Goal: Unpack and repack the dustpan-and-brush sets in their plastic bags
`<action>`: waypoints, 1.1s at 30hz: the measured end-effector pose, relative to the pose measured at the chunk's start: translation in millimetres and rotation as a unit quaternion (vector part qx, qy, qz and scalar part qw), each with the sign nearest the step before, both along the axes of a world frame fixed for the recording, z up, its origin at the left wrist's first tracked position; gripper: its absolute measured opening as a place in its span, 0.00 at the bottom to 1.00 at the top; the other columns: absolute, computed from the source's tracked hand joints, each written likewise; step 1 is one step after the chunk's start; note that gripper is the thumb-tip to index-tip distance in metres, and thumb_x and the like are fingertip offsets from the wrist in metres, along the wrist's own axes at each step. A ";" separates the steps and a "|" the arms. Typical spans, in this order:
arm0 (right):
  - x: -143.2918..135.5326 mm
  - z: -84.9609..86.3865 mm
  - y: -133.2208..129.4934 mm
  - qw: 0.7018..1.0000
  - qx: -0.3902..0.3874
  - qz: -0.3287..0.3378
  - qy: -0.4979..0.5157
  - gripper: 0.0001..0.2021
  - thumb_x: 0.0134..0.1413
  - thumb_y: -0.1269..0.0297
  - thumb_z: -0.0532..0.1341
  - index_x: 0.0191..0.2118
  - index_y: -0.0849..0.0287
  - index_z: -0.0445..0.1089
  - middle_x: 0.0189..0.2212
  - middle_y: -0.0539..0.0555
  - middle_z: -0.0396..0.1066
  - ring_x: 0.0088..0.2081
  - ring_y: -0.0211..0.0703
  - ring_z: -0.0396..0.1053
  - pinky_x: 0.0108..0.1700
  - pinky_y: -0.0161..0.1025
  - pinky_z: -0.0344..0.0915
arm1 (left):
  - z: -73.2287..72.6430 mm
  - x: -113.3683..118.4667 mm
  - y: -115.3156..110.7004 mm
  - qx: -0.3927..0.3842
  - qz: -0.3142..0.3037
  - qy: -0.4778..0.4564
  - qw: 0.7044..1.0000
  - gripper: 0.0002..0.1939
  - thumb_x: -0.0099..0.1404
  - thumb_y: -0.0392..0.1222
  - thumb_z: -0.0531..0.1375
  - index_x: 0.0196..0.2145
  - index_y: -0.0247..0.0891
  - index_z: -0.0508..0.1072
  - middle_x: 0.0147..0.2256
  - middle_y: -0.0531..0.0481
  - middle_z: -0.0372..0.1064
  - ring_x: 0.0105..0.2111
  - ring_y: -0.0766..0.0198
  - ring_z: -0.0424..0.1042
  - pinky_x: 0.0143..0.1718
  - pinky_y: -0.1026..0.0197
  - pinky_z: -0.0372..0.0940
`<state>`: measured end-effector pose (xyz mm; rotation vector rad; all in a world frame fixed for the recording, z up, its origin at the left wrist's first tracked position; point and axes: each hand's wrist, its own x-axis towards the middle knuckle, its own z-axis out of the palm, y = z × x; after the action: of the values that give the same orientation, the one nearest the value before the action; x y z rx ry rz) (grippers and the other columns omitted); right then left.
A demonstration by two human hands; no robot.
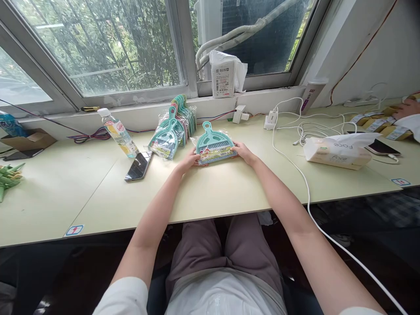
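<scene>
A teal dustpan-and-brush set [215, 146] in clear plastic wrap lies on the pale table [226, 188], its looped handle pointing toward the window. My left hand [190, 161] grips its left edge, and my right hand [243, 152] grips its right edge; the tips of some fingers are hidden behind the package. Left of it, more wrapped dustpan sets [165, 140], mostly teal with some red and green, stand in a row against the sill.
Left of the sets are a tilted bottle [120, 133] and a black phone [138, 166]. On the right lie a tissue pack [337, 152], white cables [290, 164] and another phone [382, 148]. Another person's hand [407, 108] touches yellow packages [377, 122] at the far right.
</scene>
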<state>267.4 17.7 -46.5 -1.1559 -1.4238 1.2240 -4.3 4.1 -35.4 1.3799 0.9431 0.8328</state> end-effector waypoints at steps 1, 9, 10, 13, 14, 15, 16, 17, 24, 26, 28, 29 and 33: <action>-0.4 0.1 -0.2 1.000 -0.001 -0.001 0.004 0.23 0.47 0.70 0.57 0.52 0.60 0.70 0.44 0.55 0.76 0.35 0.40 0.72 0.28 0.32 0.73 | 0.0 0.1 0.1 -0.001 0.000 0.001 1.000 0.39 0.51 0.33 0.56 0.62 0.42 0.55 0.48 0.44 0.72 0.37 0.58 0.78 0.43 0.50 0.74; -2.4 8.2 -7.8 0.998 -0.015 -0.026 0.051 0.24 0.47 0.73 0.57 0.53 0.62 0.70 0.40 0.55 0.76 0.31 0.38 0.72 0.29 0.35 0.74 | 1.5 1.7 -1.6 -0.011 0.004 0.011 1.000 0.37 0.56 0.38 0.57 0.63 0.40 0.53 0.41 0.45 0.75 0.32 0.60 0.78 0.41 0.53 0.73; -1.8 9.3 -8.1 0.997 -0.018 -0.039 0.056 0.24 0.46 0.74 0.57 0.53 0.62 0.71 0.39 0.54 0.76 0.30 0.37 0.72 0.30 0.35 0.74 | 2.2 2.0 -2.1 -0.013 0.009 0.018 1.000 0.37 0.57 0.40 0.57 0.64 0.40 0.51 0.39 0.45 0.75 0.31 0.61 0.78 0.41 0.53 0.73; 2.6 12.1 -7.2 0.993 -0.025 -0.093 0.070 0.23 0.45 0.75 0.57 0.51 0.62 0.72 0.36 0.53 0.76 0.29 0.36 0.72 0.31 0.35 0.75 | 4.7 2.3 -2.5 -0.004 0.045 0.035 0.998 0.38 0.61 0.45 0.55 0.66 0.40 0.44 0.38 0.44 0.75 0.29 0.61 0.77 0.37 0.54 0.73; 4.9 12.7 -6.3 0.991 -0.026 -0.113 0.073 0.23 0.45 0.75 0.57 0.50 0.62 0.72 0.35 0.52 0.76 0.29 0.37 0.72 0.31 0.36 0.75 | 5.9 2.0 -2.3 0.009 0.066 0.045 0.997 0.38 0.62 0.45 0.55 0.66 0.40 0.43 0.40 0.44 0.74 0.29 0.61 0.77 0.36 0.55 0.73; 7.4 13.1 -5.0 0.988 -0.028 -0.133 0.075 0.23 0.44 0.75 0.57 0.50 0.63 0.73 0.34 0.52 0.76 0.29 0.37 0.72 0.32 0.37 0.76 | 7.3 1.5 -2.2 0.031 0.094 0.061 0.993 0.37 0.63 0.46 0.54 0.66 0.41 0.43 0.41 0.43 0.74 0.30 0.61 0.77 0.35 0.55 0.73; 10.2 13.2 -3.6 0.985 -0.030 -0.154 0.075 0.24 0.43 0.76 0.57 0.49 0.63 0.73 0.34 0.52 0.76 0.29 0.38 0.72 0.32 0.38 0.76 | 9.0 0.6 -2.2 0.062 0.126 0.084 0.986 0.36 0.63 0.45 0.54 0.65 0.42 0.44 0.43 0.43 0.73 0.31 0.61 0.77 0.35 0.56 0.73; 13.2 13.2 -2.0 0.981 -0.032 -0.175 0.075 0.24 0.42 0.76 0.57 0.49 0.64 0.73 0.34 0.53 0.75 0.30 0.39 0.72 0.33 0.38 0.77 | 11.0 -0.5 -2.6 0.098 0.163 0.116 0.975 0.34 0.64 0.44 0.54 0.64 0.43 0.47 0.45 0.43 0.72 0.34 0.60 0.77 0.36 0.56 0.72; 41.0 11.2 8.5 0.927 -0.064 -0.365 0.063 0.20 0.43 0.75 0.60 0.46 0.63 0.74 0.39 0.58 0.73 0.33 0.45 0.73 0.31 0.42 0.78 | 23.3 -16.7 -7.9 0.252 0.384 0.346 0.818 0.28 0.62 0.34 0.53 0.60 0.41 0.56 0.64 0.38 0.52 0.65 0.46 0.50 0.61 0.41 0.54; 50.5 11.2 10.4 0.901 -0.080 -0.422 0.065 0.20 0.44 0.75 0.60 0.46 0.64 0.74 0.40 0.59 0.72 0.32 0.44 0.74 0.31 0.42 0.78 | 19.5 -24.7 -3.9 0.251 0.410 0.391 0.785 0.31 0.60 0.33 0.55 0.61 0.37 0.55 0.66 0.35 0.45 0.68 0.43 0.39 0.64 0.35 0.44; 59.5 11.5 11.7 0.881 -0.097 -0.457 0.080 0.19 0.45 0.75 0.59 0.46 0.65 0.73 0.39 0.59 0.72 0.30 0.42 0.73 0.31 0.41 0.78 | 12.4 -34.1 3.1 0.239 0.419 0.431 0.763 0.34 0.58 0.33 0.57 0.61 0.34 0.54 0.66 0.31 0.43 0.69 0.41 0.34 0.64 0.32 0.36; 63.7 11.6 12.1 0.877 -0.104 -0.460 0.093 0.18 0.46 0.74 0.59 0.46 0.65 0.72 0.38 0.58 0.72 0.29 0.40 0.73 0.31 0.40 0.77 | 8.5 -38.8 7.1 0.230 0.415 0.447 0.758 0.35 0.57 0.33 0.58 0.62 0.33 0.54 0.66 0.30 0.44 0.69 0.40 0.34 0.63 0.31 0.35; 79.3 10.0 12.3 0.881 -0.101 -0.418 0.195 0.17 0.53 0.69 0.56 0.49 0.62 0.67 0.35 0.55 0.71 0.29 0.37 0.73 0.31 0.36 0.76 | -1.2 -51.5 17.3 0.205 0.375 0.480 0.766 0.34 0.57 0.29 0.56 0.62 0.31 0.56 0.64 0.28 0.51 0.64 0.38 0.51 0.62 0.35 0.43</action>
<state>346.7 30.0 -36.5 -1.3571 -0.3921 0.8958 -55.8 21.4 -36.6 1.8678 2.3375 0.9266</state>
